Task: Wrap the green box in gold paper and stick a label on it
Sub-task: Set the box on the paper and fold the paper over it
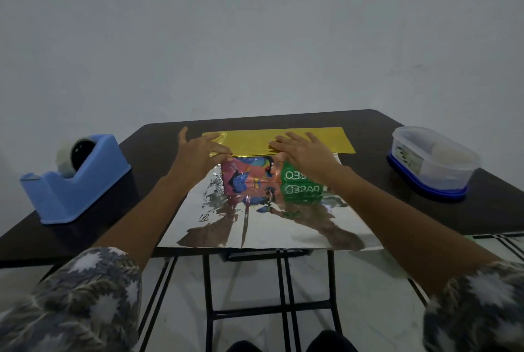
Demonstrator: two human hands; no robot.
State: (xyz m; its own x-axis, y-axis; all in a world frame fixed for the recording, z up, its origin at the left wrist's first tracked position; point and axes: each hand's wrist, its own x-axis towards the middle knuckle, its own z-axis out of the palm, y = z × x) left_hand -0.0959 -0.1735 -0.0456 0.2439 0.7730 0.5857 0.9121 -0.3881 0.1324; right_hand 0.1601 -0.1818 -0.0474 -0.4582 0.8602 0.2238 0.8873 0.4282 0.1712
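1 wide-angle camera rides on the person's head, above the near edge of the dark table [374,136], facing forward and tilted down. It is close: the arms [136,218] run from the 2 bottom corners up to the left hand [198,153] and right hand [303,153] at mid-frame. The grey wall [255,25] fills the upper part; table legs [208,289] and floor [368,309] show below.

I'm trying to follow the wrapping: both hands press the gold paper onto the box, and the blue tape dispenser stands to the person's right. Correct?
Not quite. The blue tape dispenser stands to the person's left; a clear tub is on the right. The head view shows it. Both the left hand and right hand do press the gold paper onto the box.
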